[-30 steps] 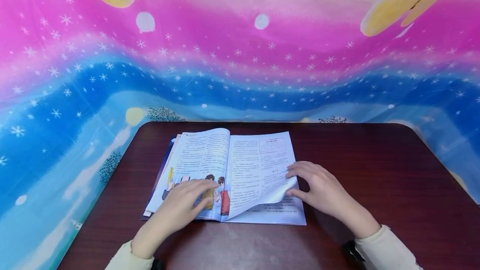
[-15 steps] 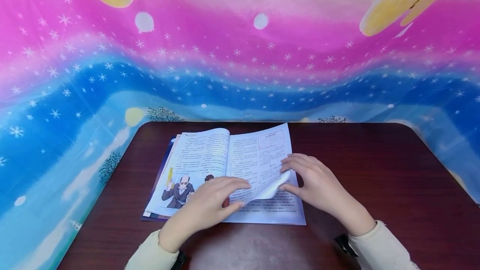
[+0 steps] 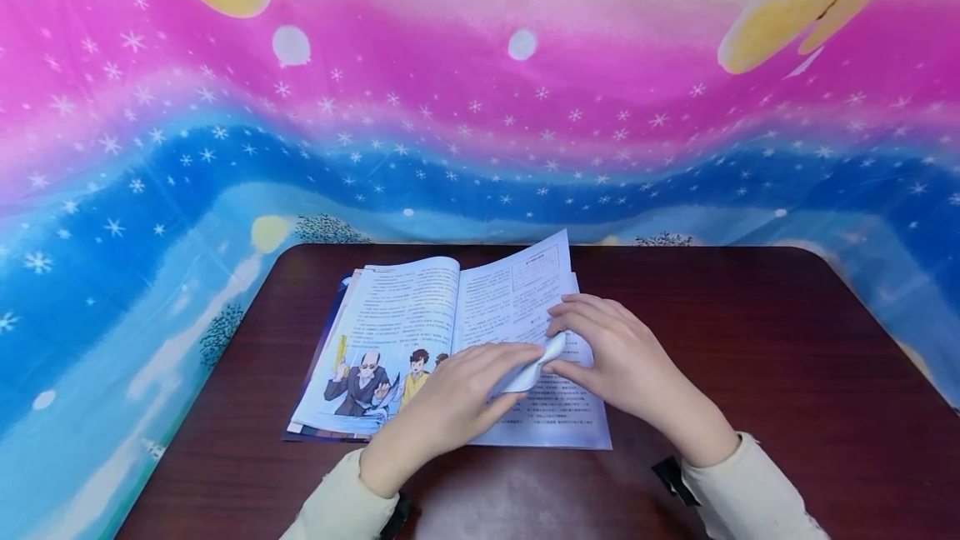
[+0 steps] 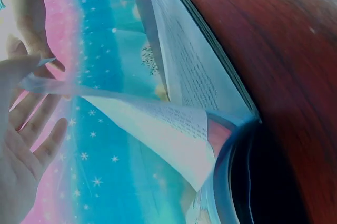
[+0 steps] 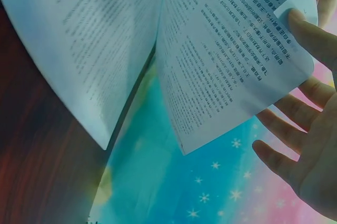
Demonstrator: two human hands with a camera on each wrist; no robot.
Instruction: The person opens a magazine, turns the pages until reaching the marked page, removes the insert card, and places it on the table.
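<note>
An open magazine (image 3: 408, 307) lies on the table, with text and a cartoon picture on its left side. One right-hand page (image 3: 498, 294) is lifted, its outer edge raised and its near corner curled over. My right hand (image 3: 622, 369) pinches that page's outer edge, thumb on one face and fingers behind it, as the right wrist view shows. My left hand (image 3: 453, 398) reaches across the magazine's lower part and has the curled corner between thumb and fingers. In the left wrist view the page (image 4: 158, 121) stretches up to the left hand (image 4: 23, 166).
The dark red-brown wooden table (image 3: 750, 340) extends on both sides of the magazine. Behind its far edge hangs a pink and blue cloth (image 3: 480, 132) with snowflakes. More printed pages (image 3: 577, 423) lie flat under the lifted one.
My left hand has moved right from over the cartoon to the page's curled corner. My right hand has drawn slightly left and away from me, and the page has risen further.
</note>
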